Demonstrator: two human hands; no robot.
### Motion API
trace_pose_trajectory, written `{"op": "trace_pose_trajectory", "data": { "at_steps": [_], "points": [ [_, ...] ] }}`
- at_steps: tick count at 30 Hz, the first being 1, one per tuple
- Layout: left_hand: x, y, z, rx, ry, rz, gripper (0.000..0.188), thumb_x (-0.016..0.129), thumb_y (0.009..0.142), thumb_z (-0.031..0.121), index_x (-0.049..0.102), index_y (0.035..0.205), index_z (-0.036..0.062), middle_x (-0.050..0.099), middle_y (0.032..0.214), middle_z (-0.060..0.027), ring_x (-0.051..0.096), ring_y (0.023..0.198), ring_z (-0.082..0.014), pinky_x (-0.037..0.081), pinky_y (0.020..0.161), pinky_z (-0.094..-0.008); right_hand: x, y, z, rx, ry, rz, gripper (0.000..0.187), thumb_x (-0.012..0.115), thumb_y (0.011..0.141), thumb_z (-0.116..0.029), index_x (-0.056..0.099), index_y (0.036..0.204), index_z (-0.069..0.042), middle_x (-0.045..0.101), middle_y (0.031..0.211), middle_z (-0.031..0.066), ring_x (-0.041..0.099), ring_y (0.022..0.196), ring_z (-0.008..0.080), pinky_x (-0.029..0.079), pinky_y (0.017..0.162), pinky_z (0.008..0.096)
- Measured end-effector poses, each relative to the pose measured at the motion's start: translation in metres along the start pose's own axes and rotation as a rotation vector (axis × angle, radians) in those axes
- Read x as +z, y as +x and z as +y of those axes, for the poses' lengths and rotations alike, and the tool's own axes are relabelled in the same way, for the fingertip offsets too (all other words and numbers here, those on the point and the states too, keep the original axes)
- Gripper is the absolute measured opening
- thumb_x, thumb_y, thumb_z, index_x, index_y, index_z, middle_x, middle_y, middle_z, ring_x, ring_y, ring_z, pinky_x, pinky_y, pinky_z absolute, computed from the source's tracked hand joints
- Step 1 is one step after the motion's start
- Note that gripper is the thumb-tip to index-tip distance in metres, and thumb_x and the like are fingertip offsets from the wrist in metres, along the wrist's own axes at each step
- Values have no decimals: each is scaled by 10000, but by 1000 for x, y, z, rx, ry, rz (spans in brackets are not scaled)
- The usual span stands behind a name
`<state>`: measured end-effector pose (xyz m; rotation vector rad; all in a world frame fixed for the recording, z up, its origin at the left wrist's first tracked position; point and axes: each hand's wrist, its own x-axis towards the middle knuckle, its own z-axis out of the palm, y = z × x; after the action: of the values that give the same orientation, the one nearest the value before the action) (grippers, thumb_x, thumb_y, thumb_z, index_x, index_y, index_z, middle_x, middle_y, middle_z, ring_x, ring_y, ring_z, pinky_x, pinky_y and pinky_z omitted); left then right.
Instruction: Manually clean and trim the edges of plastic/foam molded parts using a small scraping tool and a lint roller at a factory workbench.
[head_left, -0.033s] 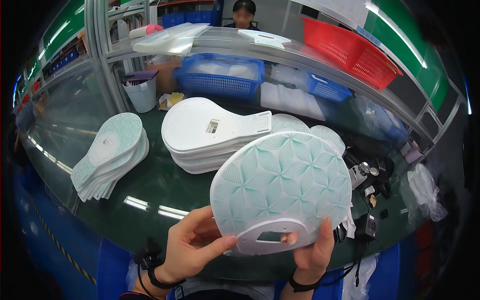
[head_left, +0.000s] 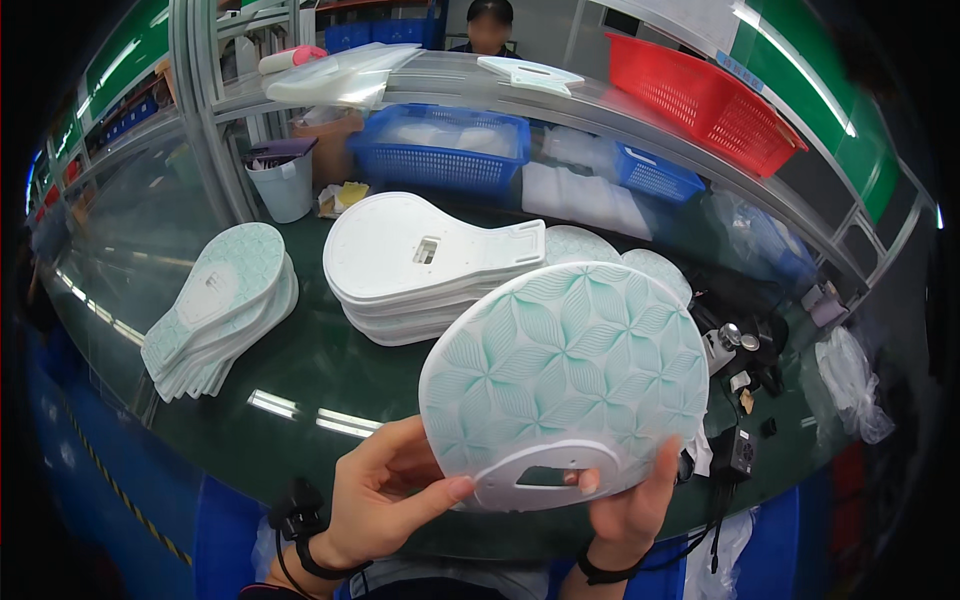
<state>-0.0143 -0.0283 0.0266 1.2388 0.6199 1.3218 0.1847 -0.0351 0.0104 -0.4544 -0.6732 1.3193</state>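
Note:
A paddle-shaped plastic panel (head_left: 565, 370), white with a teal leaf-and-petal pattern, is held up before me, broad round end away from me. Near its close end sits a white oval part with a slot. My left hand (head_left: 385, 490) grips the lower left edge, thumb on the front. My right hand (head_left: 635, 500) supports the lower right edge, and a fingertip shows through the slot. Behind the panel lies a stack of similar panels (head_left: 400, 250), plain white side up. To the left is another stack (head_left: 215, 300), patterned side up. More patterned rounds (head_left: 585, 243) are partly hidden.
A blue basket (head_left: 440, 150), a white bin (head_left: 283, 190) and a smaller blue basket (head_left: 655, 175) line the back. Above, a shelf bears a red basket (head_left: 700, 100) and clear bags (head_left: 345, 75). Metal fittings and cables (head_left: 738, 455) lie right. A person (head_left: 488, 30) is beyond.
The panel has tipped slightly, its right edge shifting a little to the right. My right hand has moved slightly right with it; my left hand keeps its grip.

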Motion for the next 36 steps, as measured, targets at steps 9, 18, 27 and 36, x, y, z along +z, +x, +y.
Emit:
{"op": "trace_pose_trajectory", "data": {
  "at_steps": [9,18,27,36],
  "points": [
    [2,-9,-4,95,-127,18,434,567,775,-78,404,1177,-77,562,1068,-186,566,965,-206,447,848,-327,18,2,-2,-56,455,271,577,242,888,-527,290,1330,-159,418,1273,88,501,924,284,474,527,390],
    [-10,24,-15,43,-24,314,454,483,833,16,288,1239,-39,545,1083,-172,575,935,-196,516,752,-299,31,62,-6,323,-59,-199,535,262,935,-373,296,1270,43,503,1121,219,577,911,294,470,810,396],
    [19,13,-28,627,781,204,479,621,736,54,418,1166,3,447,1168,-172,493,1021,-230,427,805,-365,40,89,-5,207,54,-190,400,407,917,-295,368,1195,-9,506,978,95,509,869,133,440,764,273],
    [77,-6,-65,614,868,-220,456,792,545,152,535,908,53,531,849,-86,509,777,-246,415,676,-349,47,94,10,192,127,-137,431,416,912,-291,336,1233,-14,480,1033,83,508,873,137,433,760,275]
  ]
}}
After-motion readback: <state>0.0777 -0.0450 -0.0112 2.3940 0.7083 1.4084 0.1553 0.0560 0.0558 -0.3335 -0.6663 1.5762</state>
